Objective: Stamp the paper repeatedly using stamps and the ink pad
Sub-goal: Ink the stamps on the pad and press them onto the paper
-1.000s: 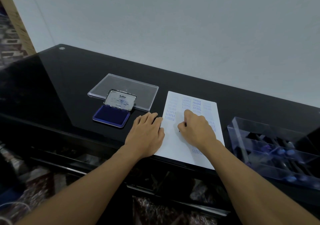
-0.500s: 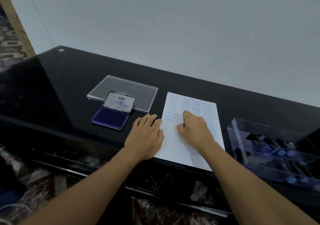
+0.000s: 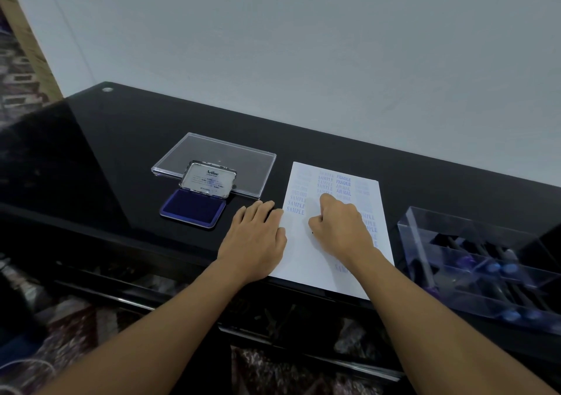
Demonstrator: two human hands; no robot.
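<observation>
Left hand [image 3: 258, 236] lies flat, fingers straight, on the left edge of the paper [image 3: 303, 261] at frame centre; right hand [image 3: 340, 224] presses on it, curled round a mostly hidden stamp [image 3: 312, 232]; the open ink pad [image 3: 192, 207] sits left on the tabletop [image 3: 121, 151]

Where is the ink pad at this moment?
In the head view the ink pad lies open on the black table, left of the paper and just beyond the left hand, in front of a flat clear case.
</observation>
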